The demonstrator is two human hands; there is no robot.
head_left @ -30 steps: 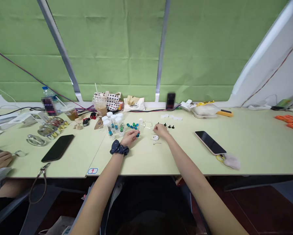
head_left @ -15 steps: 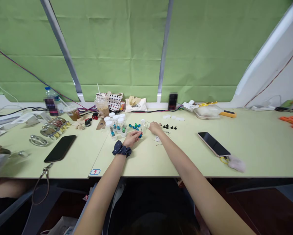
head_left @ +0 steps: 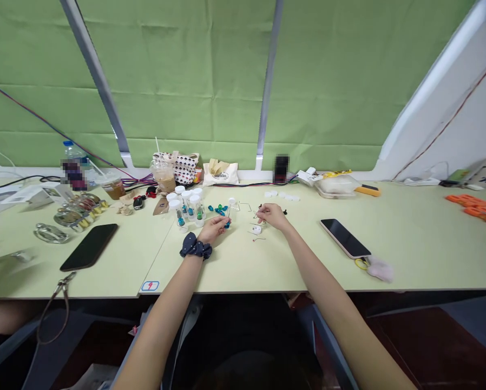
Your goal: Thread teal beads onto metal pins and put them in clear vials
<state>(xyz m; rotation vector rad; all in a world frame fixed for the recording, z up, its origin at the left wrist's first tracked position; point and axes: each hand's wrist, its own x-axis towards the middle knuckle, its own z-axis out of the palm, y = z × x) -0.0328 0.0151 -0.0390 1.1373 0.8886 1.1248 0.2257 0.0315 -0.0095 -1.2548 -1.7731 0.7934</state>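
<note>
Beaded wire rod (head_left: pixel 229 215) stood nearly upright in our left hand (head_left: pixel 212 229), just above the pale green counter (head_left: pixel 243 271). The biggest risk lay in the group of capped plastic vials (head_left: pixel 188 206) just left of that hand: we judged that a careless swing of the wrist could have knocked them over. Loose teal beads (head_left: pixel 217 208) lay just beyond the rod, and a bump could have sent them rolling across the smooth top. Our left fingers (head_left: pixel 221 223) were closed on the rod; a slackened pinch could have let it drop. Our right hand (head_left: pixel 272 215) hovered well apart, near small black pegs (head_left: pixel 284 212) and a white disc (head_left: pixel 256 229). Its fingers were pinched together, but whether they held anything we could not tell. The rod looked thin, with a white ball (head_left: pixel 231 201) at its top and blue beads (head_left: pixel 227 223) bunched at its foot.
</note>
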